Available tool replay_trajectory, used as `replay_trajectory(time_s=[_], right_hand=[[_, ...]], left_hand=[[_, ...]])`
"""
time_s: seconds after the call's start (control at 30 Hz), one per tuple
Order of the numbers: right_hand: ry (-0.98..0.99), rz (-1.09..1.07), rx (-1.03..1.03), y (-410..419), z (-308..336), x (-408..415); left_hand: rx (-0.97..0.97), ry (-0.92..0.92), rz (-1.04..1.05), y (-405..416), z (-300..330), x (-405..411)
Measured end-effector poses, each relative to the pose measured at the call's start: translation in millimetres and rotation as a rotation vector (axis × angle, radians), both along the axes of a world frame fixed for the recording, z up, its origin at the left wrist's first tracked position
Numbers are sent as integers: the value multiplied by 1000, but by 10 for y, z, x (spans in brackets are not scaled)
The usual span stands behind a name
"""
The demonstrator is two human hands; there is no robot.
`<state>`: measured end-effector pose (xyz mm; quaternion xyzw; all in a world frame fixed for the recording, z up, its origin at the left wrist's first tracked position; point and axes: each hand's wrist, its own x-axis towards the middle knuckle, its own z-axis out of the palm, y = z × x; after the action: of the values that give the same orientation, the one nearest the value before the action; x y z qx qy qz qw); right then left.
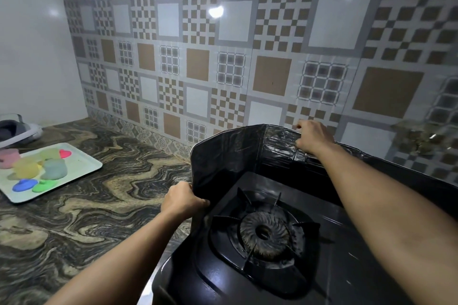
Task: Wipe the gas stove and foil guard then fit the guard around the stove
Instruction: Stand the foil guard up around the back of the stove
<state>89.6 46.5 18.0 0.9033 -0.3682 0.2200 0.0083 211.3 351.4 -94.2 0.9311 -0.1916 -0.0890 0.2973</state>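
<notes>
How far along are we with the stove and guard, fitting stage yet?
Fitting is under way. The foil guard already stands upright along the left side and back of the gas stove. The left hand grips the left panel's front edge; the right hand holds the back panel's top edge. No cloth is in view, so wiping looks finished, though I can't confirm it. Left: settling the guard and letting go.
</notes>
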Motion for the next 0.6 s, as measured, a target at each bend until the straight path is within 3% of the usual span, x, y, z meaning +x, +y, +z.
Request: replay_trajectory(time_s=[0.33, 0.6], right_hand=[[22, -128, -33, 257, -39, -414], [21, -48, 99, 1042, -127, -439]], left_hand=[[-3, 3, -64, 111, -30, 101], [25, 42, -149, 484, -155, 218]])
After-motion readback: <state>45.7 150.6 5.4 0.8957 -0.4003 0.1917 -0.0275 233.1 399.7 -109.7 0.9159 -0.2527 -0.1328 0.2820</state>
